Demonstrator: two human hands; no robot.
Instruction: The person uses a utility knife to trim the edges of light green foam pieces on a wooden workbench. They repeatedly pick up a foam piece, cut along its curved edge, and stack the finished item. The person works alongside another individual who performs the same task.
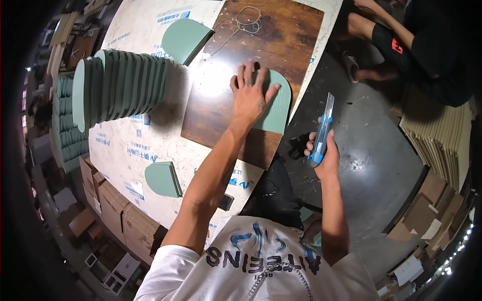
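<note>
My left hand point(249, 98) lies with fingers spread, partly over a green round-topped panel point(278, 103) and partly over the brown wooden board point(213, 118) under it. The panel sits along the board's right edge, and my hand hides its left side. Off to the right, past the table edge, my right hand point(327, 156) is closed around a blue utility knife point(321, 138). Its blade is out and points up and away from me, apart from the panel.
A leaning row of green panels point(125, 88) stands at left. Smaller green stacks point(183, 40) point(161, 179) lie on the white printed table point(118, 153). Thin cord point(246, 22) is coiled on the board. A dark phone-like object point(226, 202) lies near me. Another person point(427, 50) sits at far right.
</note>
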